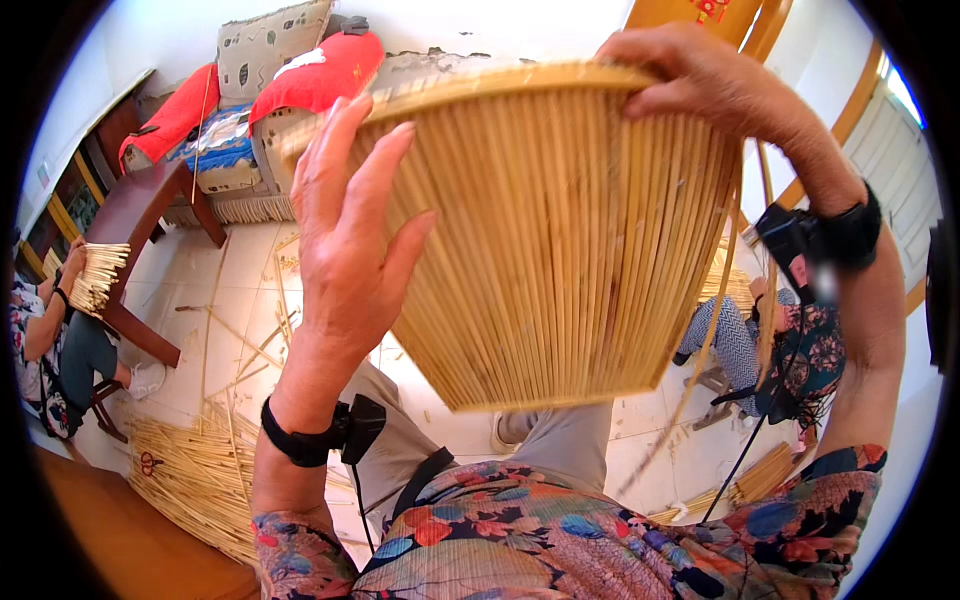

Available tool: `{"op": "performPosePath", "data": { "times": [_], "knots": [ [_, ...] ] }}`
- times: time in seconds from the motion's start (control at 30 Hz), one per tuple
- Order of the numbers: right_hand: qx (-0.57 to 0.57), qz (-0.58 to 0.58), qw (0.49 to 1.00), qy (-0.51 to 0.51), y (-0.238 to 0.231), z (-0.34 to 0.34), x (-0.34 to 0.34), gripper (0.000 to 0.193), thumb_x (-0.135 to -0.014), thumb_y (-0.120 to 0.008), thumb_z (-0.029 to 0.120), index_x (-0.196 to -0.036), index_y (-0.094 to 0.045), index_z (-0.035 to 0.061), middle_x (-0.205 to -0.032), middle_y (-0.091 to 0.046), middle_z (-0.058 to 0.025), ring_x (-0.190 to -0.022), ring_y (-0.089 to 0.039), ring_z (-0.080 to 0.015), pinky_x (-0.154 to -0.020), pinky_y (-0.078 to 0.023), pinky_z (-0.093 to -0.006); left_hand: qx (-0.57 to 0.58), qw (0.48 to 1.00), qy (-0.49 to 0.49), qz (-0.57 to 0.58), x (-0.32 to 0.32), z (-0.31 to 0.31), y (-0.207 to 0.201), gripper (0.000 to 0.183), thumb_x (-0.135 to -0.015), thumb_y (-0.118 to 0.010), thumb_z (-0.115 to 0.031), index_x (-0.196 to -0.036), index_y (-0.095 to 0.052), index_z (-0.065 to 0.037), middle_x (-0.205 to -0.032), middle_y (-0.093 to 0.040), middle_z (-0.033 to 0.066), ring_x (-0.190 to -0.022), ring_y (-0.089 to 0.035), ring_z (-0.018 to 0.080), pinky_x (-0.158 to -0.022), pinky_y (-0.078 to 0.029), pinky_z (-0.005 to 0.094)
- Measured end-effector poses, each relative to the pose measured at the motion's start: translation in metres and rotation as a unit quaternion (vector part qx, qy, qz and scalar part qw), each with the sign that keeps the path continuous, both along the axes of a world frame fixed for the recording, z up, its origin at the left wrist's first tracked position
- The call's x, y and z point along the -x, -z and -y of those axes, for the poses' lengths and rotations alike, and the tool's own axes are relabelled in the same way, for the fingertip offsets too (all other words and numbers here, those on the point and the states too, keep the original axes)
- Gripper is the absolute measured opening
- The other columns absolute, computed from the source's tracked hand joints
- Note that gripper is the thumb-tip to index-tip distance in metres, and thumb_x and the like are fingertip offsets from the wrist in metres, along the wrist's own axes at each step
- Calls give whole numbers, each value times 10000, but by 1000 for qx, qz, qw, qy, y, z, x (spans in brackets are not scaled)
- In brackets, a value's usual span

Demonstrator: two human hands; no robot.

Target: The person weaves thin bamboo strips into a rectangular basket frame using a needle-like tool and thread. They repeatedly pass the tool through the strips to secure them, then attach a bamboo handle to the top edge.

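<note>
In front of me, a basket-like piece of close-set straw stalks [550, 240] is held up, wide at its thick rim and narrower toward me. My right hand [695, 80] grips the rim at its far right, thumb on the near face and the other fingers over the top. My left hand [345, 230] lies along the left side of the piece with fingers spread and thumb apart; whether the palm presses on it I cannot tell. A few loose long stalks [710, 330] hang down from the right edge.
Loose stalks [190, 470] lie on the floor at lower left, with red-handled scissors [150, 463] on them. A person [60, 340] holding a stalk bundle sits at left, beside a dark wooden table [150, 215]. Another person [790, 350] sits at right. A sofa [260, 130] stands behind.
</note>
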State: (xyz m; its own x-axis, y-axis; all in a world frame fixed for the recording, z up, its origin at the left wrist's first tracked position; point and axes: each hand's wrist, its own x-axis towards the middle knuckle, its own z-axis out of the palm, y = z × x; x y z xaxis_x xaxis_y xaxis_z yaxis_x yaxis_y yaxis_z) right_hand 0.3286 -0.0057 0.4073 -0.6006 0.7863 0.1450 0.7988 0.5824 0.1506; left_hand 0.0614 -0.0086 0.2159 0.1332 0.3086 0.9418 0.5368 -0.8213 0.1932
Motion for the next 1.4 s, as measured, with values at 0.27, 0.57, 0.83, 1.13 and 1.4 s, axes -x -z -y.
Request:
{"op": "performPosePath", "data": {
  "times": [0.27, 0.57, 0.83, 1.13, 1.4],
  "knots": [
    [-156, -139, 973, 93, -41, 5, -28, 322, -811, -697, 122, -1116, -640, 37, -935, -641, -38, -903, -588, -144, -828, -472, -313, 45, 999, -3, -30, 43, 13, 54, 327, -783, -617, 51, -1106, -618, 8, -1221, -568, 166, -1200, -505, 349, -1007, -385, 452],
    [-342, -322, 883, -7, -72, -36, -144, 386, -807, -701, 101, -1169, -609, 0, -934, -632, -28, -834, -571, -122, -741, -474, -265, 136, 989, 9, -52, 43, 25, 98, 311, -785, -592, 72, -1089, -608, 8, -1201, -572, 172, -1173, -518, 366, -986, -401, 447],
    [-523, -333, 767, 163, -25, -60, -210, 476, -808, -709, 444, -1105, -662, 75, -883, -688, -111, -843, -651, -243, -771, -487, -364, 121, 989, 34, -82, 29, 32, 99, 337, -745, -598, 86, -1076, -601, 21, -1194, -563, 190, -1165, -520, 380, -968, -425, 461],
    [-600, -365, 710, 62, -46, -70, -212, 419, -838, -711, 254, -1188, -608, 49, -981, -673, -61, -894, -611, -150, -809, -487, -292, 79, 860, 420, -279, -73, 52, 79, 436, -793, -549, -25, -1226, -550, 20, -1371, -481, 181, -1000, -583, 255, -808, -460, 362],
    [-502, -211, 838, 21, -20, -76, -180, 384, -827, -725, 227, -1157, -620, 61, -1021, -684, -64, -927, -643, -223, -841, -487, -303, -70, 712, 635, -292, -189, 96, 42, 489, -872, -439, -56, -1359, -416, -20, -1483, -349, 158, -1039, -544, 258, -789, -439, 352]
  ]
}}
